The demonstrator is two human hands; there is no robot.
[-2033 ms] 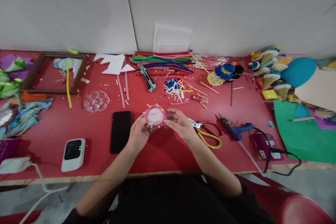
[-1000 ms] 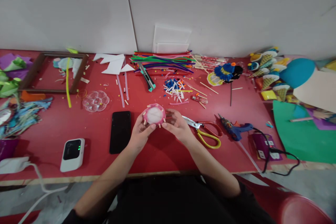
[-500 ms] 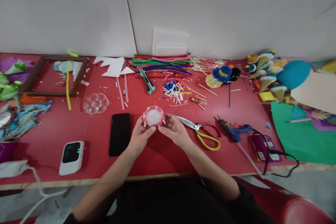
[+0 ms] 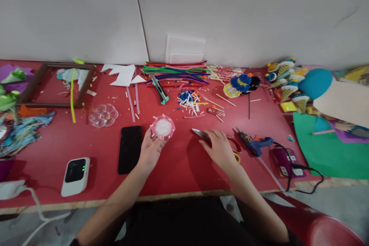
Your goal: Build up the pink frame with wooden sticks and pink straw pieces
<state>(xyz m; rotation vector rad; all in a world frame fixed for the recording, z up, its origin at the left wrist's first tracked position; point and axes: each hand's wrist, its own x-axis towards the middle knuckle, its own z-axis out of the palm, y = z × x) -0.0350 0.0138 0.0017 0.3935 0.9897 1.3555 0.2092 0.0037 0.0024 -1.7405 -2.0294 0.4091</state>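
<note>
left hand [image 4: 150, 150]: a pink-rimmed piece [image 4: 163, 127] is gripped at its near edge, thumb on the near side, other fingers partly hidden beneath; the piece is carried just beyond the fingertips, its white centre turned up and left uncovered, pale stubs spaced around the rim

right hand [image 4: 220, 149]: laid over the scissors [image 4: 199, 133], thumb spread from the fingers; whether these are closed on the tool cannot be told. the blade end is exposed past the fingertips, pointed toward the pink-rimmed piece but well apart from it; the red and yellow handles are partly covered by the hand

surroundings: a black phone [image 4: 130, 150] is placed just beside the left wrist, a blue glue gun [image 4: 255, 145] to the right of the scissors. on the red table [image 4: 175, 173], beyond both hands, cut bits [image 4: 189, 100] are heaped, with a cutter knife [image 4: 159, 88] and coloured pipe cleaners [image 4: 178, 72] laid behind
</note>
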